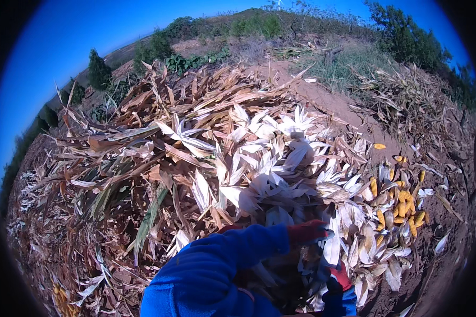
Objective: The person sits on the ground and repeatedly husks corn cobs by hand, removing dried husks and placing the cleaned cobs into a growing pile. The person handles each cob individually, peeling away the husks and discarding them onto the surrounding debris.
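Observation:
Both hands wear red and dark gloves below blue sleeves. My left hand [311,233] reaches right across the pale corn husks [261,170], its fingertips near a whitish husk; whether it grips anything is unclear in the shade. Lower and further right, my right hand [341,275] is among husks close to the body, its fingers mostly hidden. A long pale husk [332,241] lies between the two hands. Husked yellow corn cobs [404,206] are heaped on the soil and husks to the right.
A large pile of dry corn stalks [162,150] spreads ahead and left. More yellow cobs [63,301] lie at the bottom left. Bare soil [317,95] runs behind the husks, with another stalk heap [416,107] at the right.

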`<state>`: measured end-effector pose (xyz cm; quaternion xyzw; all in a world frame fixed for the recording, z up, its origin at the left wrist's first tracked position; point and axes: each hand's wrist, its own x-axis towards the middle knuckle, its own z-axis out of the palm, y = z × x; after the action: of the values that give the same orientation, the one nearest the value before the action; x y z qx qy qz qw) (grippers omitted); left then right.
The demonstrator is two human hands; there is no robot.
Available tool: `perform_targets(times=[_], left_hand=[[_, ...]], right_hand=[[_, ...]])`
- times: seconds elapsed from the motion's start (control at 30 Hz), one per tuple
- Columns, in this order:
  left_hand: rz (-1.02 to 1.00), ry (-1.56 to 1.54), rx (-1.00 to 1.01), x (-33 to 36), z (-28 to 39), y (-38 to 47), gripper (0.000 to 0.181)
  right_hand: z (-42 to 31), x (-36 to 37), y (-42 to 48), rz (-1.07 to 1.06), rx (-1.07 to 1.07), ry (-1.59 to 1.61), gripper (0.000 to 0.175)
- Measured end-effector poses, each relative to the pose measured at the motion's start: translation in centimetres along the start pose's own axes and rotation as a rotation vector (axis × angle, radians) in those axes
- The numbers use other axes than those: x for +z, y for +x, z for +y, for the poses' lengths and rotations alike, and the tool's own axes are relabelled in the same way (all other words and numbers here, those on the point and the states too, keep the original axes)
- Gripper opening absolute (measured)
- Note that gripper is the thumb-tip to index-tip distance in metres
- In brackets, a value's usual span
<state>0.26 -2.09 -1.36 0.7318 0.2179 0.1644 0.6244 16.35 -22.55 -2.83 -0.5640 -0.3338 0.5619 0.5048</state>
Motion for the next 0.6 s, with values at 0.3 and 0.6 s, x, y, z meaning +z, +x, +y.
perform_targets(times=[0.3, 0.6], left_hand=[[-0.001, 0.013, -0.098, 0.4, -2.7, 0.3, 0.086], [0.064, 0.187, 0.392, 0.9, -16.3, 1.5, 0.039]], right_hand=[[-5.3, 2.4, -1.8, -0.045, -0.206, -0.595, 0.075], [-4.2, 5.5, 0.2, 0.136, -0.157, -0.737, 0.071]])
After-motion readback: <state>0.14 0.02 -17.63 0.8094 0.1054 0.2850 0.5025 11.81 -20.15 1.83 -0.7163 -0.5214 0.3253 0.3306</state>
